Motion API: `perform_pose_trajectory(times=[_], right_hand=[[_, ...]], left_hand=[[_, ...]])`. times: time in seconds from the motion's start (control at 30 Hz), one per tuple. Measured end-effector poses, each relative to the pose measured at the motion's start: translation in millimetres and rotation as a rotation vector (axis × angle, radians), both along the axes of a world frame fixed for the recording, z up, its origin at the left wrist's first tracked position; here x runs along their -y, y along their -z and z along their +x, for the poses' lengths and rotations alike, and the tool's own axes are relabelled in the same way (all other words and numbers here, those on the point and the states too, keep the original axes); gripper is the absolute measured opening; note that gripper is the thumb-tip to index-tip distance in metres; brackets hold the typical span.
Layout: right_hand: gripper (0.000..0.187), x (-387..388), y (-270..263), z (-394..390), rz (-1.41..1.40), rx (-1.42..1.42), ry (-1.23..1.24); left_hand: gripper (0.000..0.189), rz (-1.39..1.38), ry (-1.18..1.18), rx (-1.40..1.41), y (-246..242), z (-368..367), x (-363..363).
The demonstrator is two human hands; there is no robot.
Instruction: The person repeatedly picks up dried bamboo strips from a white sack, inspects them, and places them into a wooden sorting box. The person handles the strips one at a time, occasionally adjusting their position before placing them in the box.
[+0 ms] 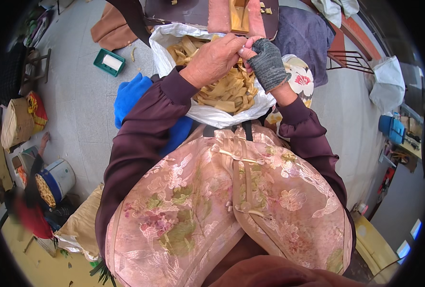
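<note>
My left hand [216, 57], bare, meets my right hand [268, 62] in front of me, their fingertips pinched close together. A dark grey knitted fingerless glove [268, 66] covers the right palm and wrist. Whether something small is held between the fingers is hidden. Below both hands stands an open white woven sack [212, 116], its rim spread wide. Inside it lie many thin, flat yellowish-brown strips [230, 93]. Just beyond the hands, a wooden block tool [238, 19] with an upright part rests on a pink towel [217, 18], laid over a dark board [176, 14].
A green tray [109, 62] holding a white block is on the floor at left, near a brown cloth [113, 27]. Blue cloth [131, 97] lies beside the sack. At far left another person [29, 211] is near a bucket [56, 181] of yellowish pieces. A wire rack [348, 61] stands right.
</note>
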State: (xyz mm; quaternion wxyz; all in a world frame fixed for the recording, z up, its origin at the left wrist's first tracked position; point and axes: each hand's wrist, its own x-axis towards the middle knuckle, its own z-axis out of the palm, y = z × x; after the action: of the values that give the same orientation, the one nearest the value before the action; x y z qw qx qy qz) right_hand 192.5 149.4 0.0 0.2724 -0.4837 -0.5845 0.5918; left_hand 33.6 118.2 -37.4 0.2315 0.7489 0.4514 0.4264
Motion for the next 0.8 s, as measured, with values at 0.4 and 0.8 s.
perform_pose_trajectory(times=[0.4, 0.8], right_hand=[[0.014, 22.4, -63.0, -22.4, 0.396, 0.167, -0.181], [0.034, -68.1, 13.8, 15.9, 0.684, 0.49, 0.037]], left_hand=[[0.032, 0.583, -0.1, -0.26, 10.7, -42.5, -39.7], [0.02, -0.623, 0.137, 0.812, 15.5, -26.9, -62.1]])
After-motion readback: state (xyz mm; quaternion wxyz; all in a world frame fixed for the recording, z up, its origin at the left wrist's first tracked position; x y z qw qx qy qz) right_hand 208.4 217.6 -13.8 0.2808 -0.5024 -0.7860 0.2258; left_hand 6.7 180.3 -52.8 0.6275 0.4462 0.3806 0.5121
